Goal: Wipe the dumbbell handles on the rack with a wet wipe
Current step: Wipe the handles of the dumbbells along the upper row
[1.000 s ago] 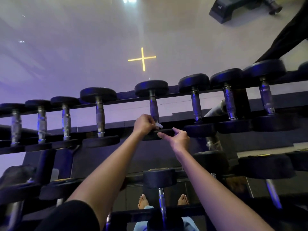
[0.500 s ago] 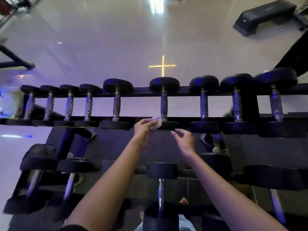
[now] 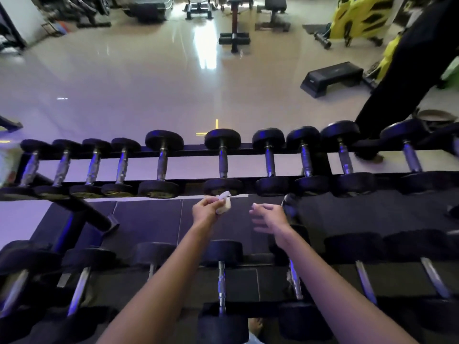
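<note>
A black rack [image 3: 193,150] carries a top row of several dumbbells with black heads and chrome handles. The middle dumbbell [image 3: 222,162] lies straight ahead of me. My left hand [image 3: 205,211] pinches a crumpled white wet wipe [image 3: 223,204] just below that dumbbell's near head, clear of the handle. My right hand [image 3: 269,218] hovers beside it to the right, fingers loosely spread, holding nothing. A lower row of dumbbells [image 3: 221,281] sits under my forearms.
Beyond the rack lies a shiny tiled floor with a black step platform [image 3: 331,78], weight benches [image 3: 234,33] and a yellow machine [image 3: 357,18]. A black slanted post [image 3: 397,78] rises at right. Dark rubber mats [image 3: 149,219] lie under the rack.
My head has lifted, bringing the gym floor into view. Both hands have drawn back from the middle dumbbell toward me; the left still pinches the wipe.
</note>
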